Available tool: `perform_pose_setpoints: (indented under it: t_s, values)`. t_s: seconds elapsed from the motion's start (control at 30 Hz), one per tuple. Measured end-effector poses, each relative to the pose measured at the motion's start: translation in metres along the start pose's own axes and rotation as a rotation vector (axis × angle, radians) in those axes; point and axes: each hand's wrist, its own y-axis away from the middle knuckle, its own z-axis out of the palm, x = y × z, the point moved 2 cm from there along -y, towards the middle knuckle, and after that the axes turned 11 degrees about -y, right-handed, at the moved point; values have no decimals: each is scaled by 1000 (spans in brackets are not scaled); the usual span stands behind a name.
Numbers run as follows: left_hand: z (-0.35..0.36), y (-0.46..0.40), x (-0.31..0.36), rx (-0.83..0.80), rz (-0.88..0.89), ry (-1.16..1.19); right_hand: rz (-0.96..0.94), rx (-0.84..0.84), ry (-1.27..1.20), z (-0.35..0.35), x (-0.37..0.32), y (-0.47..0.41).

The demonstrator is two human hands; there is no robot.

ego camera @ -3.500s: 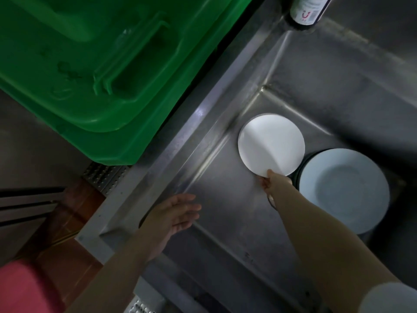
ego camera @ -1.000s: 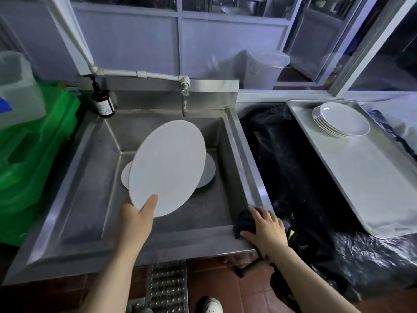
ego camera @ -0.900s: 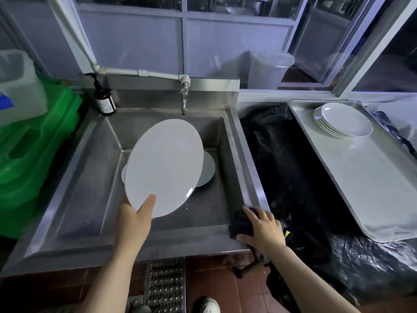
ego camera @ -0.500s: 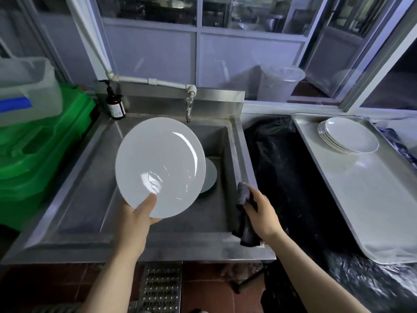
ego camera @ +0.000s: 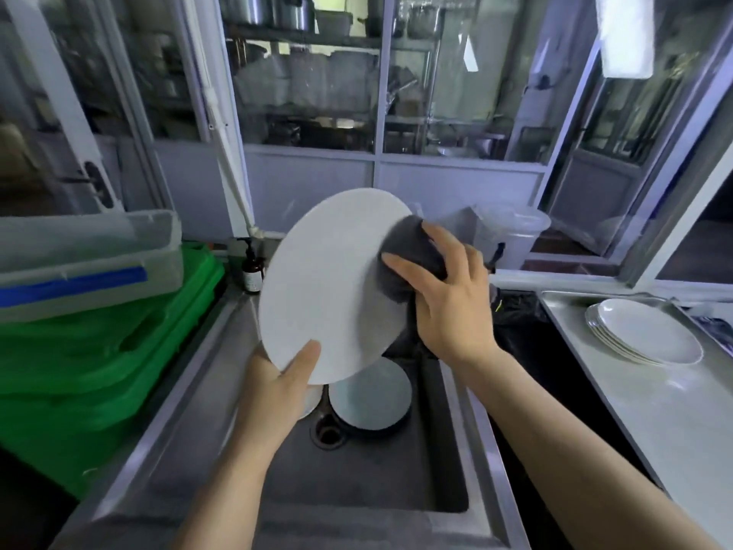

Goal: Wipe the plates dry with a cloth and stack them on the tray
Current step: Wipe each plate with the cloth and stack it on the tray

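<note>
Over sink [ego camera: 190, 414], tilted plate [ego camera: 317, 287], face toward camera, cloth [ego camera: 412, 256] pressed

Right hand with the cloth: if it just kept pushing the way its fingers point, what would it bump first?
The right hand points up-left, pressing the grey cloth onto the white plate that the left hand grips. So it meets the cloth, then the plate, straight away.

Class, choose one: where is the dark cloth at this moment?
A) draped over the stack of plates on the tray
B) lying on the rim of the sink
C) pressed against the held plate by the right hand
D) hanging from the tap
C: the right hand holds the dark cloth against the white plate, whose lower edge the left hand grips.
</note>
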Motion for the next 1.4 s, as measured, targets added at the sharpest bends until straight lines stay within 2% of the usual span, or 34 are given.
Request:
perform_pose_setpoints:
  t_s: [0.13, 0.33, 0.43, 0.5, 0.63, 0.73, 0.83, 0.9, 0.97, 1.07, 1.1, 1.17, 1.23, 1.3, 1.33, 1.4]
  values:
    - [-13, -11, 15, 66, 65, 104, -103, 62, 168, 2, -9, -8]
    - [-14, -21, 21, 190, 72, 362, -314, -167, 19, 43, -59, 20]
    - [-20, -23, 12, 191, 38, 431, -374, -254, -19, 47, -63, 17]
    - [-24, -25, 5, 174, 17, 460, -346, -309, 0, 45, -58, 4]
    - [-23, -24, -6, 161, -43, 444, -127, -185, 32, 39, -52, -42]
    - [-21, -23, -10, 140, -65, 443, -227, -175, 7, 48, -70, -39]
    - [-24, -25, -11, 136, -59, 459, -364, -281, -82, 60, -91, -12]
    - [-26, -26, -13, 118, -56, 480, -354, -351, -82, 61, -87, -17]
    - [-26, -26, -14, 85, -57, 492, -244, -327, -24, 58, -73, -37]
    - [-25, -26, -14, 46, -47, 443, 0, -199, 60, 55, -61, -59]
    - [-24, -25, -14, 24, -45, 434, 23, -167, 69, 57, -66, -59]
    - [-22, -25, -15, 10, -54, 434, -75, -174, 29, 64, -84, -49]
    - [-21, -27, -18, 48, -91, 411, -285, -265, -52, 71, -105, -32]
    - [-23, -27, -21, 80, -128, 390, -404, -356, -101, 73, -115, -23]
    - [-25, -26, -20, 69, -121, 400, -394, -363, -102, 72, -112, -27]
    - [-28, -22, -18, 19, -77, 406, -240, -294, -68, 70, -97, -42]
